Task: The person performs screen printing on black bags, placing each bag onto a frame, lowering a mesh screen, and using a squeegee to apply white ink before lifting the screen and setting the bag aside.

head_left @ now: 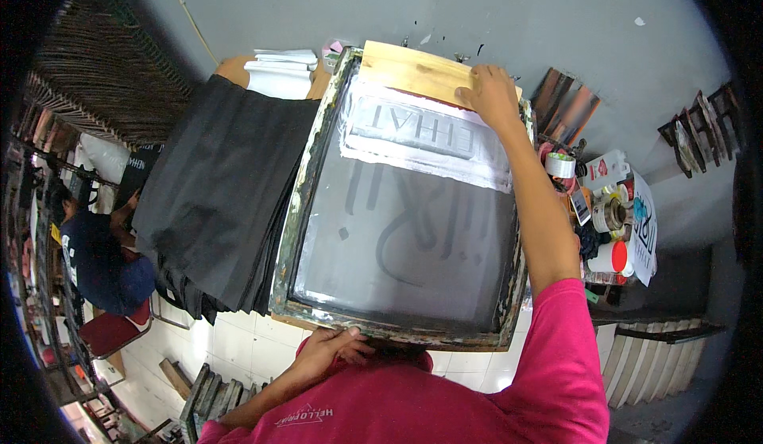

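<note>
In front of me is a screen printing frame (404, 325) with a worn, paint-stained rim. Its grey mesh (429, 237) shows darker curved script, and a white band with lettering crosses its far part. My right hand (491, 94) reaches over the right side, closed on a pale wooden squeegee (405, 69) at the frame's far end. At the near edge, my left hand (334, 347) grips the rim left of the middle, fingers partly hidden. Left of the frame lies a thick stack of black fabric bags (226, 182).
Folded white sheets (282, 72) lie behind the bags. On the right, tape rolls (560, 166), a phone (581, 206) and a red-lidded tub (608, 257) crowd a surface. A person in dark clothes (103, 257) sits at far left. Frames (211, 400) stand on the tiled floor.
</note>
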Demonstrator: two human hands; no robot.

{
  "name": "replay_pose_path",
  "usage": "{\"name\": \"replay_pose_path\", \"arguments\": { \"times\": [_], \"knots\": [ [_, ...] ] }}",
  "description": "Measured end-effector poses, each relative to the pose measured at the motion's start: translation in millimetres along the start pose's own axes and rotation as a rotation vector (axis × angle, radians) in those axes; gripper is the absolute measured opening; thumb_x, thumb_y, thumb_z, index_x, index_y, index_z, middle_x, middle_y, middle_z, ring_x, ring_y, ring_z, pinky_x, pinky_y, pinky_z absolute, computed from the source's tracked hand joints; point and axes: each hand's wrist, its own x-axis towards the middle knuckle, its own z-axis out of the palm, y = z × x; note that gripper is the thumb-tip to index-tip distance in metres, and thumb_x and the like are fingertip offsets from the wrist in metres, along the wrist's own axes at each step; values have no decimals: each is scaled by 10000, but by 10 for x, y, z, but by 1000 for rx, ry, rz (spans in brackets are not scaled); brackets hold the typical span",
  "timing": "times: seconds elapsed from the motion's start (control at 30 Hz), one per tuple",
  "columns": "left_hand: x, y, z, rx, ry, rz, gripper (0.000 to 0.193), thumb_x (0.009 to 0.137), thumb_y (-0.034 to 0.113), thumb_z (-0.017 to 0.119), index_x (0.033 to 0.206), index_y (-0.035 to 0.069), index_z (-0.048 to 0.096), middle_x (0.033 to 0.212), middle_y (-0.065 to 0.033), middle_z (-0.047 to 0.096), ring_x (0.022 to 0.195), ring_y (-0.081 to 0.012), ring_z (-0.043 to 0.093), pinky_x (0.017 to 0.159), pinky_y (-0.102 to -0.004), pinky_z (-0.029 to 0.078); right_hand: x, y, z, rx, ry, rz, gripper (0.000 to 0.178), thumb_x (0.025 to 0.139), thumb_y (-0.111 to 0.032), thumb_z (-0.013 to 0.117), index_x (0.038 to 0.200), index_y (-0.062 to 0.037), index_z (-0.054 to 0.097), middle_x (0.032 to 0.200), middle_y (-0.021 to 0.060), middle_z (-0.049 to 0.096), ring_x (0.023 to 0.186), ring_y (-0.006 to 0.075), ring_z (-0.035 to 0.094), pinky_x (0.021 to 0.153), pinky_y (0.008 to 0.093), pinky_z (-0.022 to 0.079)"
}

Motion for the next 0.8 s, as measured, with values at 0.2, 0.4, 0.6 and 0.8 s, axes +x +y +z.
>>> {"name": "replay_pose_path", "arguments": {
  "times": [0.2, 0.4, 0.6, 0.8],
  "knots": [
    [-28, 26, -45, 215, 50, -31, 541, 1055, 430, 573, 1151, -95, 666, 928, -180, 761, 695, -163, 675, 674, -275, 522, 196, 176, 311, -36, 154, -33, 695, 779, -393, 846, 1344, -70, 603, 1391, 137, 622, 1329, 323, 534, 1088, 517, 385],
    [-383, 359, -196, 366, 136, 123, 377, 1050, 282, 600, 924, -42, 745, 704, -132, 722, 538, -167, 627, 552, -275, 508, 24, -222, -147, 36, -175, 86, 564, 782, -301, 828, 1265, -87, 632, 1199, 140, 687, 1178, 331, 631, 989, 510, 477],
    [-39, 720, -387, 851, 863, 1088, 382, 991, 214, 633, 1283, -31, 608, 1362, -220, 608, 1289, -368, 555, 1115, -453, 395, -875, -410, -59, 67, 333, -200, 268, 822, -251, 785, 934, -73, 618, 889, 118, 676, 868, 346, 670, 723, 482, 525],
    [199, 686, -405, 974, 952, 1000, 586, 1025, 395, 550, 1418, -38, 506, 1554, -229, 458, 1408, -409, 463, 1173, -488, 340, -1623, -583, -137, 145, 264, -220, 260, 799, -183, 782, 947, -76, 598, 869, 99, 641, 836, 319, 645, 697, 458, 506]
  ]
}}
